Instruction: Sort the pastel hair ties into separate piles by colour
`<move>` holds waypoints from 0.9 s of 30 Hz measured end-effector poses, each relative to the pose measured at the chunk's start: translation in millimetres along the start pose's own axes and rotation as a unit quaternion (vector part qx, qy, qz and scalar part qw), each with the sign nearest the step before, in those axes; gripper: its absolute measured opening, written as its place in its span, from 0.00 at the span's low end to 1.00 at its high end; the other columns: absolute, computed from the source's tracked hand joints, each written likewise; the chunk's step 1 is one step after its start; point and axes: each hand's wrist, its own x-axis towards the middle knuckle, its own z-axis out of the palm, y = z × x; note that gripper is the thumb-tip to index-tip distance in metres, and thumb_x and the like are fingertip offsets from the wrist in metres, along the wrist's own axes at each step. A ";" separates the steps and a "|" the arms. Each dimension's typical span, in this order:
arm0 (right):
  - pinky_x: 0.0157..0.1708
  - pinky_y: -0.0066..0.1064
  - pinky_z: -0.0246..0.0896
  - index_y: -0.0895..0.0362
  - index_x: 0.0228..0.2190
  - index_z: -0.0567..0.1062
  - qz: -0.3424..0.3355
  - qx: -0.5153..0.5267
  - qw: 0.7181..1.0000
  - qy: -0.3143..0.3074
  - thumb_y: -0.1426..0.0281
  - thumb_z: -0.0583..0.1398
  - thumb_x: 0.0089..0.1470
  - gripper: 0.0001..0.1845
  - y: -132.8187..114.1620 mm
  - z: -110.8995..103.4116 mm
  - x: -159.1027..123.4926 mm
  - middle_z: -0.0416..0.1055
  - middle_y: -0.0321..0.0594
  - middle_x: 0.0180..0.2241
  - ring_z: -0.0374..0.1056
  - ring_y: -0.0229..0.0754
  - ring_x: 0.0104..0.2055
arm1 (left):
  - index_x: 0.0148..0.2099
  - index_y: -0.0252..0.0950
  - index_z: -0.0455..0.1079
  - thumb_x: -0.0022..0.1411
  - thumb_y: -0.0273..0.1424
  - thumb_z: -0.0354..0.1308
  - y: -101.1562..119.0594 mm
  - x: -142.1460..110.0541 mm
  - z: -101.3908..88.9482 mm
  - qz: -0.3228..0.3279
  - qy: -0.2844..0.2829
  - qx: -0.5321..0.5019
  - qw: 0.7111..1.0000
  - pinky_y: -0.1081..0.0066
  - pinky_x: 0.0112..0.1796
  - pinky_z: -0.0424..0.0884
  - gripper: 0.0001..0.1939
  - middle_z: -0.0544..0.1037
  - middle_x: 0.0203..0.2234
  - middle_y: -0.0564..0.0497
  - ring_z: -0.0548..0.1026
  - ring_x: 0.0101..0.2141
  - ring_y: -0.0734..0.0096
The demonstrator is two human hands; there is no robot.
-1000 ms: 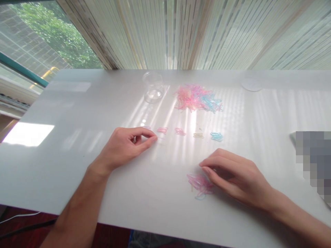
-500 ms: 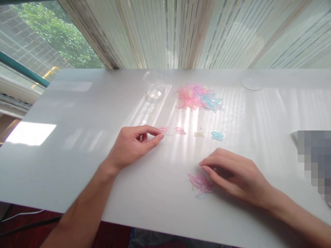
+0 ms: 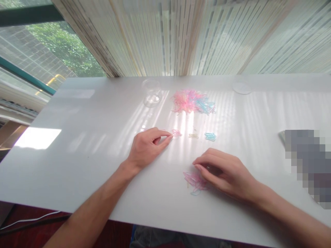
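My left hand [image 3: 150,146] is closed in a pinch, thumb and forefinger touching the table beside a small heap of pink thin loops [image 3: 177,133]. Whatever is between those fingertips is too small to make out. To the right of that heap sit a yellowish group of loops [image 3: 193,136] and a blue group [image 3: 210,136]. Partly behind my left hand lie a few pinkish loops [image 3: 145,130]. My right hand [image 3: 222,172] is curled, thumb and forefinger tips together, over the edge of a mixed, mostly pink pile [image 3: 195,181]; nothing shows clearly in its pinch.
Further back on the white table [image 3: 85,172] is a large pile of pink, purple and blue loops [image 3: 191,101]. A clear round container [image 3: 152,96] stands to its left, and a clear round lid [image 3: 241,88] lies to its right. A blurred-out object [image 3: 305,155] is at the right.
My left hand has shifted right, from the leftmost pink group to the pink heap beside it. My right hand stays over the near pile. The view has tilted slightly.
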 end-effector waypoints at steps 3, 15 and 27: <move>0.28 0.27 0.63 0.55 0.35 0.75 0.005 0.007 1.000 0.003 0.75 0.57 0.63 0.08 -0.5 -0.3 -0.1 0.72 0.36 0.27 0.67 0.36 0.28 | 0.37 0.40 0.82 0.64 0.29 0.62 0.0 -0.6 2.5 0.005 -0.002 -0.004 1.000 0.73 0.27 0.62 0.07 0.62 0.19 0.58 0.62 0.22 0.77; 0.27 0.27 0.64 0.53 0.36 0.75 0.018 0.053 0.998 -0.003 0.77 0.55 0.63 0.10 3.4 0.2 -3.1 0.72 0.35 0.26 0.68 0.36 0.27 | 0.36 0.39 0.81 0.61 0.30 0.65 -41.3 -5.2 -82.4 -0.049 0.008 0.031 0.998 0.75 0.26 0.62 0.03 0.68 0.23 0.55 0.61 0.22 0.79; 0.25 0.27 0.68 0.52 0.37 0.74 0.015 0.057 0.998 0.002 0.75 0.54 0.64 0.10 6.3 2.6 -3.4 0.73 0.35 0.26 0.71 0.37 0.25 | 0.36 0.39 0.82 0.61 0.33 0.65 -54.8 -11.6 -69.6 -0.085 0.033 -0.015 0.996 0.76 0.24 0.61 0.05 0.67 0.23 0.55 0.62 0.22 0.79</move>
